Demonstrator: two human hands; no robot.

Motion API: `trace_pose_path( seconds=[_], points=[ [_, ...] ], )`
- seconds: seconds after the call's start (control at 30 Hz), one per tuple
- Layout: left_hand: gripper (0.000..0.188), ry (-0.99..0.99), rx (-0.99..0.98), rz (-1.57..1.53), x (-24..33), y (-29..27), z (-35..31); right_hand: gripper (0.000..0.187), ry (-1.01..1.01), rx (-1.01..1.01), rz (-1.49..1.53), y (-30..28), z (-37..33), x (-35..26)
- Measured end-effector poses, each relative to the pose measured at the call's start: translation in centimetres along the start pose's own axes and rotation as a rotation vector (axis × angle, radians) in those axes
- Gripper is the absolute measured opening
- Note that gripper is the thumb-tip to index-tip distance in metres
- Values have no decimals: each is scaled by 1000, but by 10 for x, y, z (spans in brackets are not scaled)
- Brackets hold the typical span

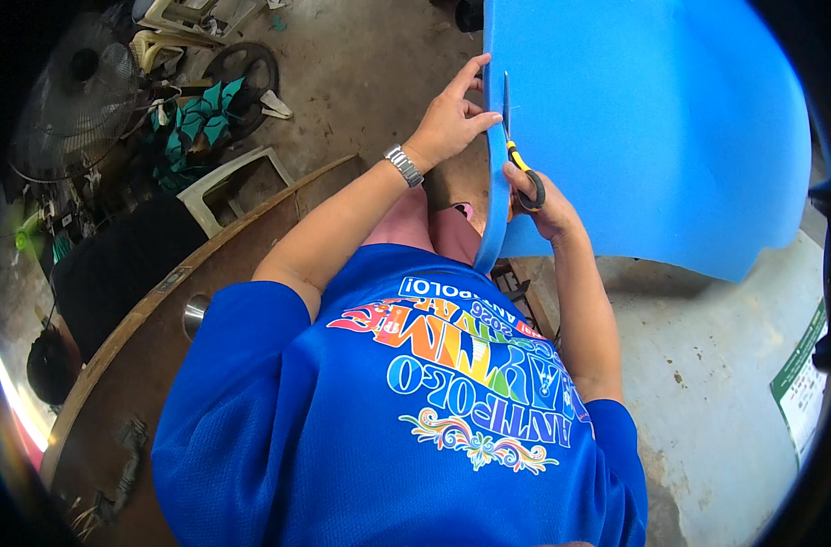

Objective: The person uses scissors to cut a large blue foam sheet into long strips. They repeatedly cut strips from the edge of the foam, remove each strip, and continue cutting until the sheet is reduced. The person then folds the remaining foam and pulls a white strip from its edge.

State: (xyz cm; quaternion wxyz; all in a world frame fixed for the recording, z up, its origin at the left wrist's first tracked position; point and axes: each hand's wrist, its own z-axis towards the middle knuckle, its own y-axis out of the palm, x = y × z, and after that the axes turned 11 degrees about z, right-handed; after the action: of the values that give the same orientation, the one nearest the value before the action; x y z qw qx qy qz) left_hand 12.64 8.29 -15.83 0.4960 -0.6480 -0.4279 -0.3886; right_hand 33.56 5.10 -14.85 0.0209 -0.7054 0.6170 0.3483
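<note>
A large, thick blue foam sheet (pixel 652 128) fills the upper right, its long left edge running up and down before me. My left hand (pixel 447 118), with a metal watch on its wrist, grips that edge, thumb on the rim and index finger stretched further up along it. My right hand (pixel 547 211) is closed around the handles of a pair of scissors (pixel 517 157) with black and yellow grips. The blades point away from me and lie along the foam just inside its edge, near my left thumb. Some right-hand fingers are hidden.
To the left curves a brown wooden board edge (pixel 160 290). Beyond it are a pale plastic stool or chair frame (pixel 237 187), a standing fan (pixel 73 100) and teal scraps (pixel 201 114). A green and white printed sheet (pixel 803 383) lies at the far right.
</note>
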Motion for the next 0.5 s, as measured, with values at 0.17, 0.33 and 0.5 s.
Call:
trace_pose_path(
  seconds=[0.17,0.33,0.5],
  points=[
    [88,-100,38,72,4,7,4,47,-64,62,66,5,-3,8],
    [75,176,149,347,16,2,25,48,-107,49,77,0,-20,9],
    [63,66,40,115,18,0,26,55,-88,-42,29,-9,-10,-14]
  ],
)
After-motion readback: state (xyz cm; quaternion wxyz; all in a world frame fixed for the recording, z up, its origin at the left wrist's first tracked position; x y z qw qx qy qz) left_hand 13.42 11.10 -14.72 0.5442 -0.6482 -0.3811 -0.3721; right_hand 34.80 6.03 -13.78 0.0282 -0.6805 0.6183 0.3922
